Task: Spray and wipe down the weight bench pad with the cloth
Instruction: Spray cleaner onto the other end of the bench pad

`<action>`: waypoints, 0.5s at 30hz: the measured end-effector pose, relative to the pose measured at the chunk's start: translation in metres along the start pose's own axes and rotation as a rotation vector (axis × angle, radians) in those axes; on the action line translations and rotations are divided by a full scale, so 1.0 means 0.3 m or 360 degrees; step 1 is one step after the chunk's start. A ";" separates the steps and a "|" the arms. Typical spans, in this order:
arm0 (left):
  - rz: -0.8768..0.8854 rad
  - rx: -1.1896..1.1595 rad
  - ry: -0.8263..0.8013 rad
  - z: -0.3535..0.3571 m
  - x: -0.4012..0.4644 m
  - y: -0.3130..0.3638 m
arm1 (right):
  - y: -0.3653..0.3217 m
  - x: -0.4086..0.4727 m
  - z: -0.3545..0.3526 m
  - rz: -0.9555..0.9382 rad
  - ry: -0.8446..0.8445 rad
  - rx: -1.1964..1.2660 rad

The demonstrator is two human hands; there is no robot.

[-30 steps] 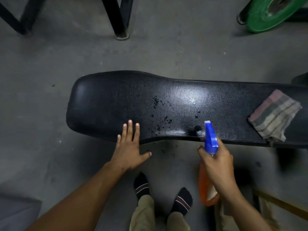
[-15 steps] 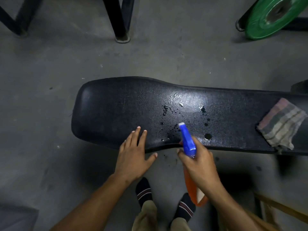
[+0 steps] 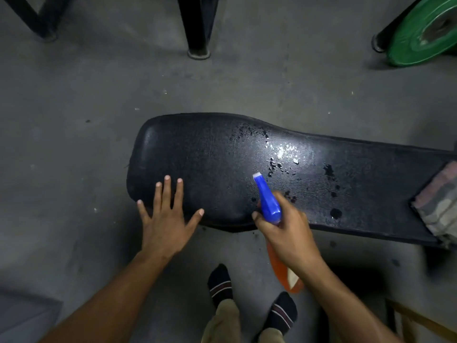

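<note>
Left hand (image 3: 165, 220) now flat with fingers spread on near edge of long black padded vinyl bench pad (image 3: 197, 154), right hand (image 3: 288, 231) gripping blue-nozzled orange spray bottle (image 3: 268, 201) shifted further left, more droplets (image 3: 282, 157) than before, striped folded cloth (image 3: 442, 206) lying at pad's right end, ungrasped.

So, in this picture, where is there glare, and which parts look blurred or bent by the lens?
In the head view, glare shows as white patches on the wet middle of the bench pad; the cloth at the right edge and the right hand look blurred; the wide lens bows the pad, and the corners of the picture are dim.
</note>
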State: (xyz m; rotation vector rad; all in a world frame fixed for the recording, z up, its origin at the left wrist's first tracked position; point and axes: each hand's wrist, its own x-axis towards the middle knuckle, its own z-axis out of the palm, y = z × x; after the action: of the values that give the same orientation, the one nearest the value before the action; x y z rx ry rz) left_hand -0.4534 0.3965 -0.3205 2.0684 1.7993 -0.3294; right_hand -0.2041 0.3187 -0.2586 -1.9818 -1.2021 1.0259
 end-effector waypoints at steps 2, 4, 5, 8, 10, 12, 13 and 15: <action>0.0016 -0.0009 -0.0055 0.004 0.001 -0.009 | -0.017 0.002 0.032 -0.0004 -0.0020 -0.0005; 0.0000 -0.0033 -0.0102 0.004 0.004 -0.007 | -0.024 -0.010 0.054 0.0009 -0.0044 -0.0003; -0.0009 -0.0046 -0.0121 0.005 0.006 -0.006 | -0.024 -0.018 0.061 0.0025 -0.0057 0.0000; 0.0001 -0.0052 -0.0148 0.007 0.011 -0.009 | -0.011 -0.056 0.066 0.0086 -0.0082 -0.0006; 0.0011 -0.0059 -0.0152 0.010 0.014 -0.013 | 0.005 -0.091 0.060 0.0157 -0.0077 -0.0006; 0.0011 -0.0067 -0.0168 0.012 0.017 -0.013 | 0.025 -0.123 0.044 0.0232 -0.0028 -0.0013; 0.0012 -0.0064 -0.0169 0.013 0.018 -0.013 | 0.035 -0.137 0.033 0.0258 0.0003 -0.0001; 0.0018 -0.0061 -0.0162 0.013 0.017 -0.012 | 0.059 -0.162 0.014 0.0286 0.0052 0.0022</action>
State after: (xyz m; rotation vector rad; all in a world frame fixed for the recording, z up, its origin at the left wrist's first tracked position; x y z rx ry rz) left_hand -0.4560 0.3998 -0.3267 1.9978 1.7205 -0.3867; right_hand -0.2141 0.2678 -0.2600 -2.1177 -1.0110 1.0816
